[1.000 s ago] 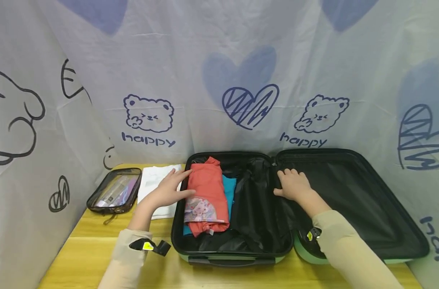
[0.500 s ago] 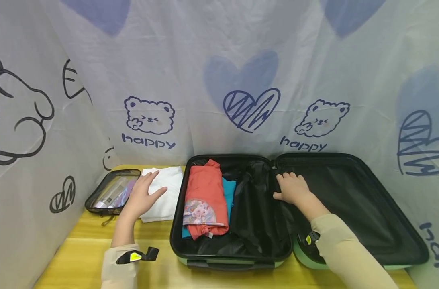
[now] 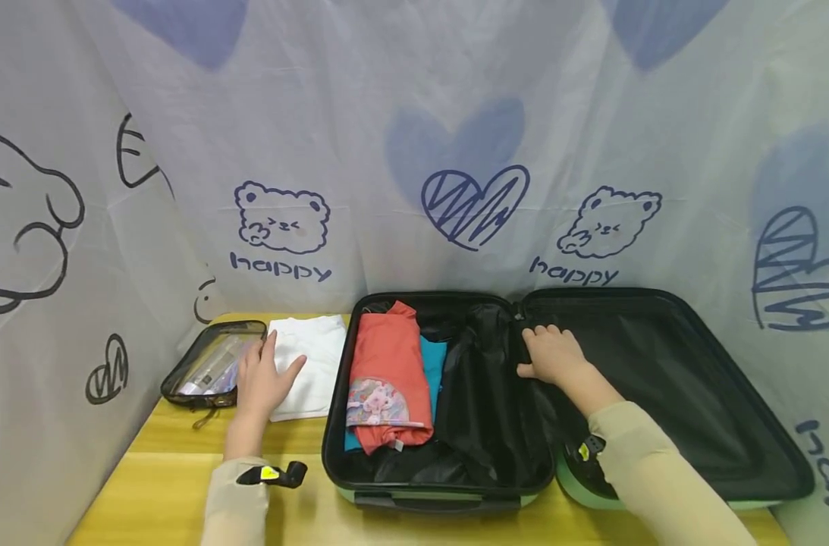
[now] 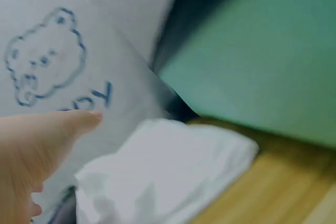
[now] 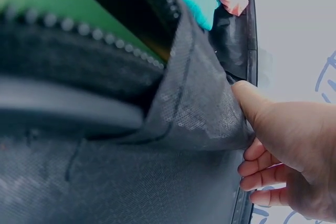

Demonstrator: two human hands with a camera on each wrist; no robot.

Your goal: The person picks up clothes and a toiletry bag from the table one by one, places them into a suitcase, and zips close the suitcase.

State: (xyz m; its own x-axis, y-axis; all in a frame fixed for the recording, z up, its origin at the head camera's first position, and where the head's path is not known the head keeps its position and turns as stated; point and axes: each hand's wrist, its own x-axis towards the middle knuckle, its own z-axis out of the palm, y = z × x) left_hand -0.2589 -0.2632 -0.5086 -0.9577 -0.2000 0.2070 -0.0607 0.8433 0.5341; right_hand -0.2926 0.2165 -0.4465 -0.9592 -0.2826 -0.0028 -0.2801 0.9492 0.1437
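Observation:
My left hand, fingers spread and thumb out, hovers over the gap between a clear black-edged pouch and a folded white cloth. Its thumb points toward the cloth in the left wrist view, and nothing is in its grasp. My right hand rests on the hinge side of an open suitcase. In the right wrist view, its thumb and loosely bent fingers lie along the black fabric fold joining the halves. Inside the left half, a folded red garment lies over a blue one.
The suitcase's black-lined lid half lies spread out to the right. Tubes and a purple item show through the pouch. A wooden table carries everything. Printed white curtain closes off the back and sides.
My left hand has moved left, from the suitcase's left edge over the white cloth to beside the pouch. The right hand has stayed at the hinge.

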